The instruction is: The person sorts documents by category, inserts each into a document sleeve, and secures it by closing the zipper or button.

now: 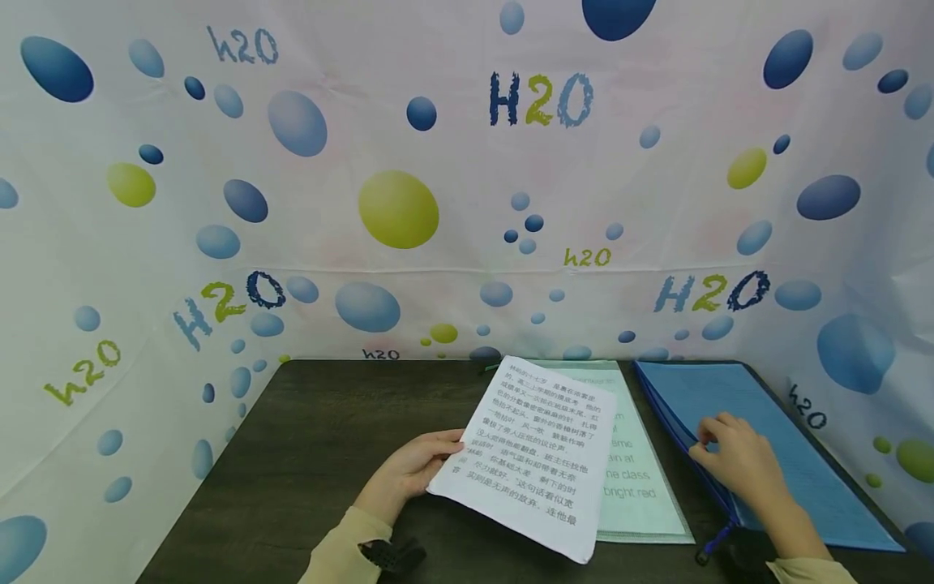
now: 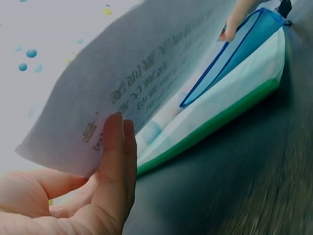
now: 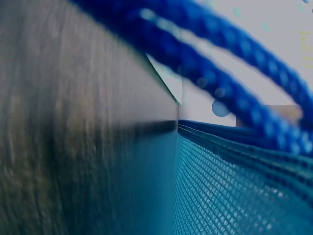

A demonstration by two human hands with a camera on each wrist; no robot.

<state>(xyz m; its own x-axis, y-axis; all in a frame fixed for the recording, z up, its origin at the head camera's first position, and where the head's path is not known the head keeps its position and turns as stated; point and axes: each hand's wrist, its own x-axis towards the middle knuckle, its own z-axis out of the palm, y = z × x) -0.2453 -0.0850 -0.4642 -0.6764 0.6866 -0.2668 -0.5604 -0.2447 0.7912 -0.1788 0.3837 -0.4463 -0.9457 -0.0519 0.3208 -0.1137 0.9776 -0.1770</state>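
My left hand pinches the left edge of a white printed paper between thumb and fingers. The paper is held tilted above the table, covering part of a pale green document pouch with printed text showing through. In the left wrist view, the thumb and fingers grip the paper's lower corner. To the right lies a blue mesh zip pouch. My right hand pinches its raised left edge, and the pouch's mouth gapes. A blue cord crosses close to the right wrist camera.
The dark wooden table extends to the left of the papers. Behind it hangs a white curtain with coloured dots and lettering. A blue cord pull hangs off the blue pouch's near corner.
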